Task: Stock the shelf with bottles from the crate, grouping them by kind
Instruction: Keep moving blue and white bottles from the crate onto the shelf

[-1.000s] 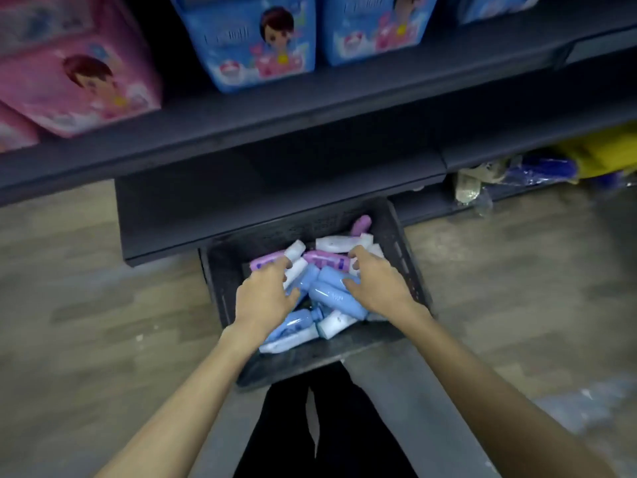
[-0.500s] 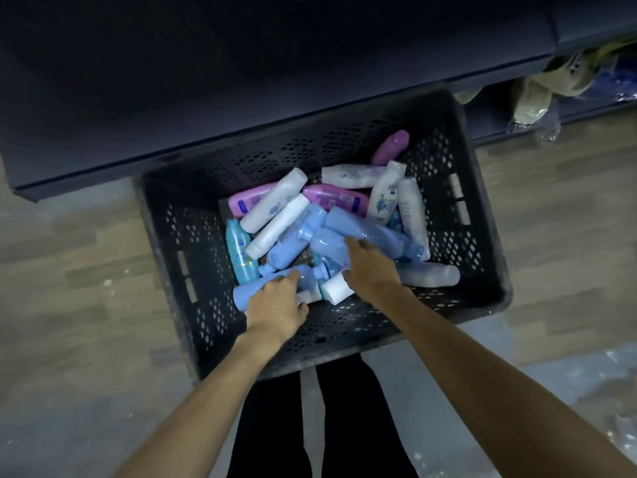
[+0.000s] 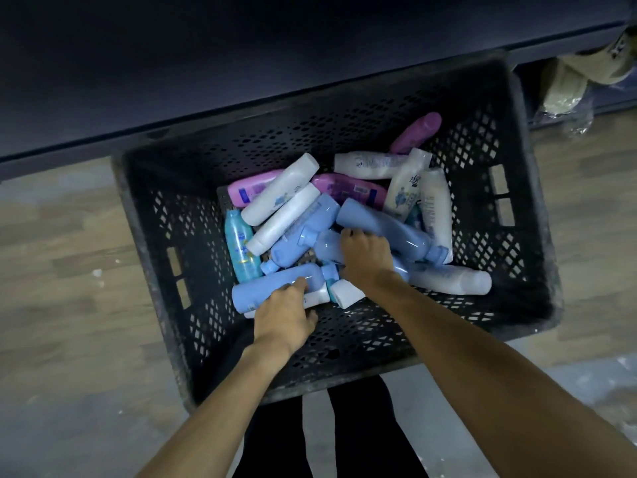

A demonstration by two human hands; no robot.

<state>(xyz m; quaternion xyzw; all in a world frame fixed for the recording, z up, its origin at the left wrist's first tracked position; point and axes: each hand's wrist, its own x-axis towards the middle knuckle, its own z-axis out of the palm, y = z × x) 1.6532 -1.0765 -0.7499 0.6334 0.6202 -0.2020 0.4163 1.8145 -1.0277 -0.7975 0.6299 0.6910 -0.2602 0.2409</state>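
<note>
A black perforated crate [image 3: 348, 360] stands on the floor below a dark shelf [image 3: 241, 56]. Inside lie several bottles in a heap: light blue, white, pink, purple, and one turquoise bottle [image 3: 241, 250] at the left. My left hand [image 3: 284, 313] curls round a light blue bottle [image 3: 272, 289] lying at the near left of the heap. My right hand [image 3: 367, 257] grips another light blue bottle [image 3: 327, 246] in the middle of the heap. A third long light blue bottle [image 3: 386, 227] lies just beyond my right hand.
The shelf's front edge overhangs the crate's far rim. A beige bagged item [image 3: 565, 88] lies in the lower shelf at the top right. Wood-look floor [image 3: 69, 257] surrounds the crate. My dark trouser legs [image 3: 275, 439] are below the crate.
The view has dropped from the upper shelves to the crate and closed in. Both hands have settled onto light blue bottles in the heap, the right fingers curling round one.
</note>
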